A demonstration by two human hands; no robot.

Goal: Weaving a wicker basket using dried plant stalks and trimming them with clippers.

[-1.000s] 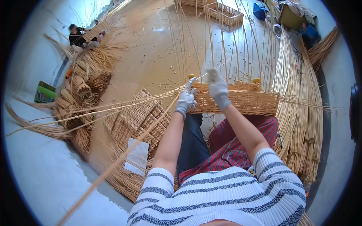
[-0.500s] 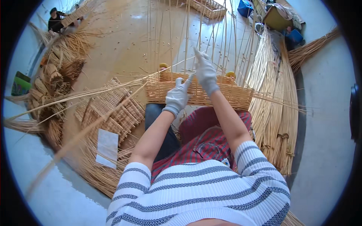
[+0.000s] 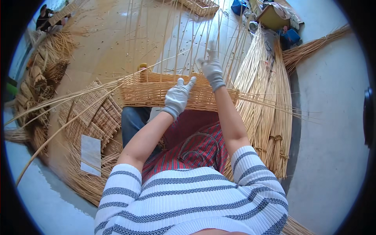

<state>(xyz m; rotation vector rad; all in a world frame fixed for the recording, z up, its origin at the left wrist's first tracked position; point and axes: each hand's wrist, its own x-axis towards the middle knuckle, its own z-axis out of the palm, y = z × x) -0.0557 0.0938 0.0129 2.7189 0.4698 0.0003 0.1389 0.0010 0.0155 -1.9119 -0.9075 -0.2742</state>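
Observation:
A long wicker basket (image 3: 150, 93) with woven walls lies across my lap, with tall upright canes (image 3: 182, 37) rising at its far side. My left hand (image 3: 176, 98), in a pale work glove, is closed on its near wall, thumb and a finger up at the rim. My gloved right hand (image 3: 213, 72) is raised behind the rim among the canes. Its thumb stands apart from the stretched fingers, whose tips are blurred; I see nothing held in it. Long loose strands (image 3: 70, 98) run out left from the basket's end, others (image 3: 270, 103) out right.
Woven wicker panels (image 3: 92, 113) and a white sheet (image 3: 91, 154) lie at left, beside cane bundles (image 3: 51, 78). Long pale cane bundles (image 3: 260, 98) spread at right. Another basket (image 3: 199, 7) and blue containers (image 3: 290, 37) are at the back. A person (image 3: 45, 17) sits far left.
The whole view has shifted, and the basket sits further left in it. My right hand has come away from the slanting strand and moved right relative to the basket. My left hand remains at the near wall.

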